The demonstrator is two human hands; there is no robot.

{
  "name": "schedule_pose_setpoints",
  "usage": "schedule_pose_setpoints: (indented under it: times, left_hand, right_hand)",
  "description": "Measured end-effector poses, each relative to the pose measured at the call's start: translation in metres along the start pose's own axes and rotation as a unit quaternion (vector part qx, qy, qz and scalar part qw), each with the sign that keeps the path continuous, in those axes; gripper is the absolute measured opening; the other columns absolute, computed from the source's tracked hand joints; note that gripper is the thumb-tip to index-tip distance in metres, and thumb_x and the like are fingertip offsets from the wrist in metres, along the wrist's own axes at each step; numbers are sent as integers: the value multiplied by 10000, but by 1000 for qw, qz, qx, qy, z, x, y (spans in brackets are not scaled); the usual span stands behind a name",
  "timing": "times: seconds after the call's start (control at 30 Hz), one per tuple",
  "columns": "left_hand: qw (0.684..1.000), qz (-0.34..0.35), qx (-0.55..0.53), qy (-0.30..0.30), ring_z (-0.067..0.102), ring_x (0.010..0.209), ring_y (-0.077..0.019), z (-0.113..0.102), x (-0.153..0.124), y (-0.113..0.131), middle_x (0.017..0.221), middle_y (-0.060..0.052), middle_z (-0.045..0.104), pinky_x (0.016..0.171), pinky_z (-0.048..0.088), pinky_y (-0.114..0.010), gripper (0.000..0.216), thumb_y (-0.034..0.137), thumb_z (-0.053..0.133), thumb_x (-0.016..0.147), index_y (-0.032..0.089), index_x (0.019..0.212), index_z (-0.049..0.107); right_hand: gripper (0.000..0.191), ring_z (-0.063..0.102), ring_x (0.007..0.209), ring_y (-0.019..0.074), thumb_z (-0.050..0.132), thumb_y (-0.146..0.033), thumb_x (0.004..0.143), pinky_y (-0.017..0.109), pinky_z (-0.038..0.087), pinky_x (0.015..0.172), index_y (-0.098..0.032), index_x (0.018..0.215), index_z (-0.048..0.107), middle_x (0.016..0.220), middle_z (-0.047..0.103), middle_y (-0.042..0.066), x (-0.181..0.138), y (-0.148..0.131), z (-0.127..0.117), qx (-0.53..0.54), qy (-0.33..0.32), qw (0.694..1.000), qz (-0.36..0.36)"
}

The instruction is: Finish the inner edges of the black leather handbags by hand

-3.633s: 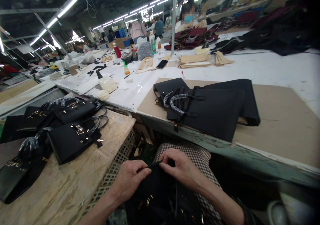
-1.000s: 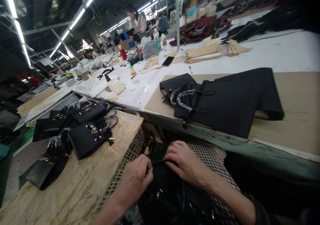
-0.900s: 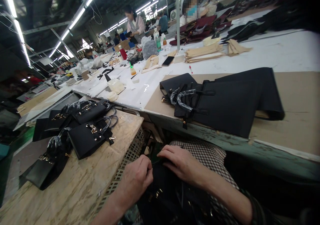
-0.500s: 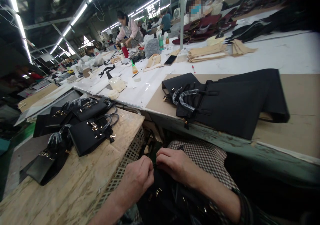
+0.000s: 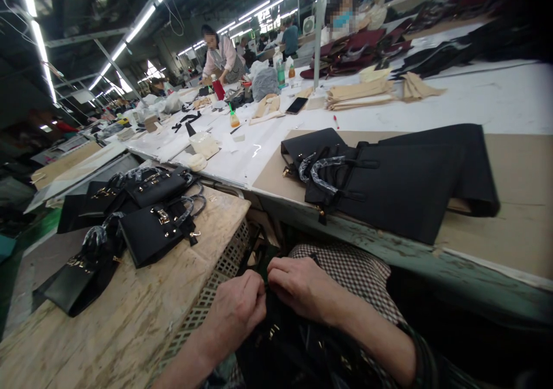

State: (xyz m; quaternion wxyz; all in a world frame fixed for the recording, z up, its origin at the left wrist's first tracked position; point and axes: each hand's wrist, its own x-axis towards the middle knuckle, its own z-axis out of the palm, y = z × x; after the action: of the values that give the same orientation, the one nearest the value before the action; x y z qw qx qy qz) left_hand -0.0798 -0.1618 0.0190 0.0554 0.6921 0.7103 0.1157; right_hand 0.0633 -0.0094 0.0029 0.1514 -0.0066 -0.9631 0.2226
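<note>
- Looking down, we see the left hand (image 5: 242, 303) and the right hand (image 5: 299, 282) meeting over a dark bag (image 5: 280, 351), which covers the near side of a checked cloth (image 5: 349, 262).
- We find the left thumb and forefinger pressed together and the right fingers curled in; both hands seem to pinch the bag's upper edge, though exactly which part is too dark to tell.
- We judge that this edge could crease or twist if the two hands pull unevenly, since they cover it.
- We think the bag could slip off the checked cloth, as it looks limp and gripped only along its top.
- On the bag, gold fittings (image 5: 273, 331) could get scratched by rubbing.
- Beyond the checked cloth, black bags (image 5: 397, 181) lie on a white worktop (image 5: 496, 98), a pull (image 5: 322, 214) hanging over its edge; an arm catching it could drag a bag down.
- Left of the checked cloth, more bags (image 5: 149, 236) crowd a wooden worktop (image 5: 108, 331); jostled, their metal parts could mark each other.
</note>
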Motion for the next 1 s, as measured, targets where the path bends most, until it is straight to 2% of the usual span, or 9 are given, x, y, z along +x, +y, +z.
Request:
schedule_pose_setpoints:
  times: [0.17,0.33,0.47,0.6,0.73,1.0]
  left_hand:
    - [999,-30,-42,11,575,714,-152,1,-3,0,833,-8,575,659,441,-269,79,118,481,899,191,881,507]
    - [998,-25,-57,22,581,738,-149,2,-3,-2,843,-8,586,677,441,-260,104,87,493,874,189,878,512]
    - [999,-12,-42,21,582,731,-151,3,-1,-4,830,-9,590,670,434,-262,111,79,490,865,187,867,517]
    - [999,0,-27,23,585,734,-156,2,-2,-5,829,-16,595,668,436,-268,103,87,489,868,185,864,524]
    - [999,5,-26,27,580,720,-153,0,-3,-3,821,-14,594,654,433,-269,103,92,481,876,185,860,521]
    - [998,-11,-58,30,579,729,-150,1,-3,-1,824,-12,592,663,438,-262,103,88,490,871,187,858,517]
  right_hand:
    - [95,579,768,142,590,-110,817,240,414,636,-196,835,554,903,620,6,0,5,8,57,18,998,12]
    - [103,588,798,144,550,-109,888,233,441,684,-203,925,571,919,618,13,-6,9,17,115,34,993,23]
    - [135,598,841,156,517,-105,932,241,447,699,-207,987,588,959,628,25,-7,8,20,81,39,996,18]
    - [107,593,781,156,505,-140,953,246,423,617,-186,910,591,921,636,31,-7,5,18,26,39,999,11]
    - [123,594,759,147,503,-141,954,248,409,584,-189,885,591,921,646,21,-6,3,13,15,42,999,-9]
    - [92,593,766,152,562,-104,848,245,434,637,-194,854,579,891,642,22,-2,4,11,27,31,999,-11]
